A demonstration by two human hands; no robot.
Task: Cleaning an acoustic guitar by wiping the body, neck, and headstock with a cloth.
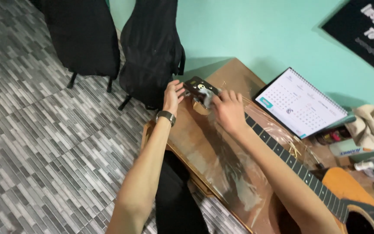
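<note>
An acoustic guitar (347, 190) lies across a brown table (221, 147), its dark neck running up-left to a black headstock (198, 86). My left hand (172, 96), with a watch on the wrist, touches the headstock's left side, fingers curled against it. My right hand (228, 110) rests over the neck just below the headstock and presses a small grey cloth (208, 99) against it. The tuning pegs are mostly hidden by the hands.
A spiral desk calendar (301, 102) leans on the turquoise wall. A beige rag (369, 123), small bottles and clutter sit at the right edge. Two black guitar bags (152, 47) stand on the grey patterned floor beyond the table.
</note>
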